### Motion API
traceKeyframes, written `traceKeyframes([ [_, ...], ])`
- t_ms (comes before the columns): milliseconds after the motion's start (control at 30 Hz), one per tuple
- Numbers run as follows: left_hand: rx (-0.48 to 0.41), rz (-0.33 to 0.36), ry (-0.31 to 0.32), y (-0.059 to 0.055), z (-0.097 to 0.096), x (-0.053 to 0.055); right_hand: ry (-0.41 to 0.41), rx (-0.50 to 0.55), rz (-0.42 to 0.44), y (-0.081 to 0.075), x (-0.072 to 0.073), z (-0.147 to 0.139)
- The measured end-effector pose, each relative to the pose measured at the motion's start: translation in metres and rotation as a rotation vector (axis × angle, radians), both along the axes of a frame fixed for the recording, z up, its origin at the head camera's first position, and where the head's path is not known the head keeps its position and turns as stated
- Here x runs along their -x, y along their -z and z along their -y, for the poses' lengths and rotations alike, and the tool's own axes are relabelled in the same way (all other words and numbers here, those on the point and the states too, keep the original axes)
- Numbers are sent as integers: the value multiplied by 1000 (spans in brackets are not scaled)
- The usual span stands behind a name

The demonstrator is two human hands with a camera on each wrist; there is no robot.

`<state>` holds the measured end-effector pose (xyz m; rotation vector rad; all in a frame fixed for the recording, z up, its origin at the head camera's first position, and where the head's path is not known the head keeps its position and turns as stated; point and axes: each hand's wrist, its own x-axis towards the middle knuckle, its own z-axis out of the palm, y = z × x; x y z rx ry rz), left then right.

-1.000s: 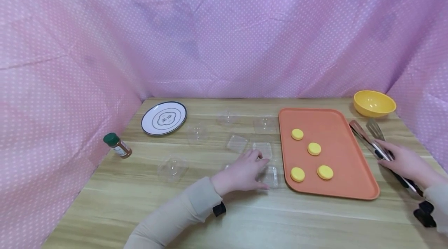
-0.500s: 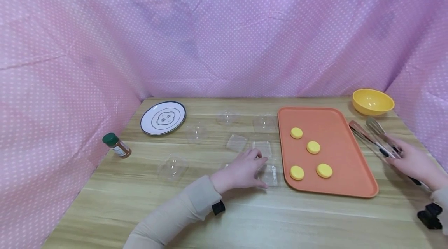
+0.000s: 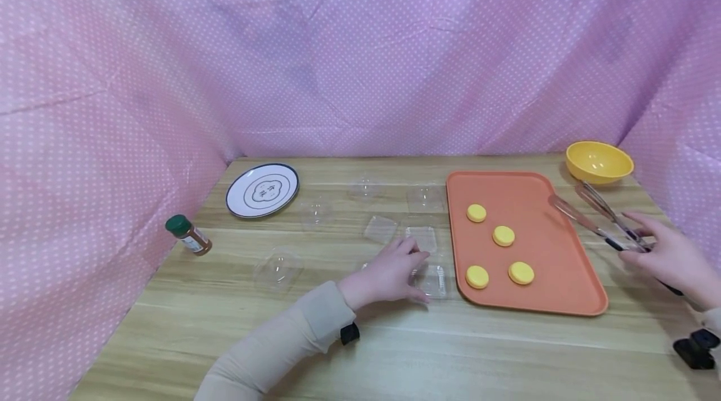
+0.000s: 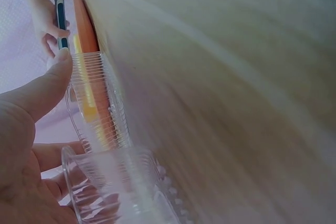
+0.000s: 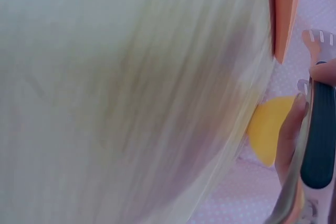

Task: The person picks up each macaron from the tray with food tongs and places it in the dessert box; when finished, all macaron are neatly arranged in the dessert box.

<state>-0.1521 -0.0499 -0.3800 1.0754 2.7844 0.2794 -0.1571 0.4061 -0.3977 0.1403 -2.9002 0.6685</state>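
Note:
My right hand grips a pair of metal tongs with black grip inserts. The tongs' two broad ends, one slotted, stand apart, one overlapping the right rim of the orange tray in the head view. Several round yellow macaron-like cakes lie on the tray. Left of the tray, my left hand holds a clear ribbed plastic box on the table, thumb at one corner and fingers along the other side. A second clear plastic piece is close beside it in the left wrist view.
Further clear pieces, including a dome lid and a square one, lie around the table's middle. A white plate and a green-capped spice jar stand left. A yellow bowl sits at the back right.
My right hand has lifted the tongs beside the tray and swung their ends left to the tray's rim, with the ends spreading apart. My left hand has stayed nearly still.

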Motion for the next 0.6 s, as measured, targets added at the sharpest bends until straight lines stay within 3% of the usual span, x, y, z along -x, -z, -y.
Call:
traceKeyframes([
  [100, -6, -6, 2, 1, 0, 0, -24, 12, -20, 0, -1, 4],
  [400, -2, 4, -8, 2, 0, 2, -35, 80, 78, -6, -6, 21],
  [600, -22, 34, -17, 3, 0, 2, -63, 173, 30, -6, -11, 25],
])
